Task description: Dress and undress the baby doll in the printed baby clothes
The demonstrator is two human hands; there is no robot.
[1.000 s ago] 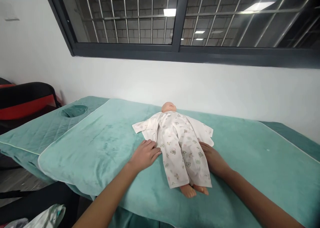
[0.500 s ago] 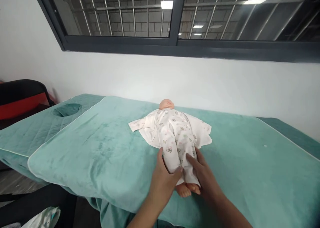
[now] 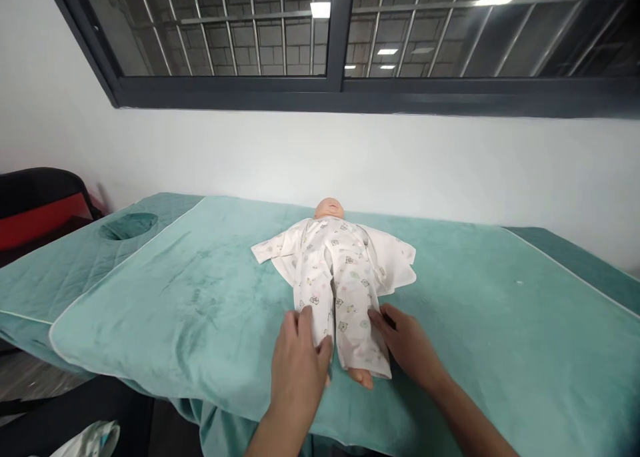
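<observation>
A baby doll (image 3: 329, 207) lies on its back on a teal towel (image 3: 200, 303), dressed in white patterned clothes (image 3: 340, 270) with the jacket spread open at its sides. My left hand (image 3: 299, 357) grips the lower end of the doll's left-side trouser leg, thumb over the cloth, and covers that foot. My right hand (image 3: 406, 341) rests at the outer edge of the other trouser leg, fingers curled against the cloth. One bare foot (image 3: 361, 377) pokes out between my hands.
The towel covers a teal quilted massage bed (image 3: 60, 270) with a face hole (image 3: 121, 226) at its left end. A white wall and barred window stand behind. A black and red chair (image 3: 35, 207) is at the left. A patterned cloth (image 3: 90, 440) lies at the lower left.
My hands slid from the doll's hips down to its lower legs, and the two trouser legs have been drawn apart. The left hand now covers one foot.
</observation>
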